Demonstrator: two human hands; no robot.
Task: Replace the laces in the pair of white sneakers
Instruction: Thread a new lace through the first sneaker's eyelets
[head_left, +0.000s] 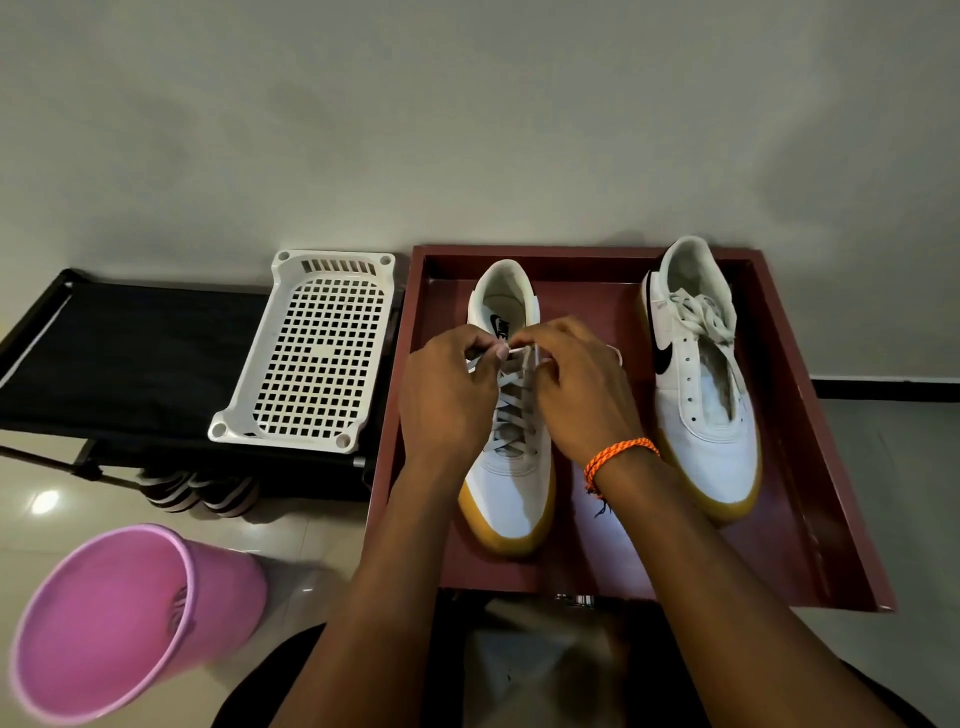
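Note:
Two white sneakers with gum soles stand in a dark red tray, toes toward me. The left sneaker is laced up its front with a grey-white lace. My left hand and my right hand meet over its top eyelets, each pinching an end of that lace. An orange braided band circles my right wrist. The right sneaker stands apart at the tray's right side, with no lace in its lower eyelets and a loose lace bunched near its opening.
A white perforated plastic basket lies on a black low rack left of the tray. A pink bucket stands on the tiled floor at the lower left. Behind everything runs a pale wall.

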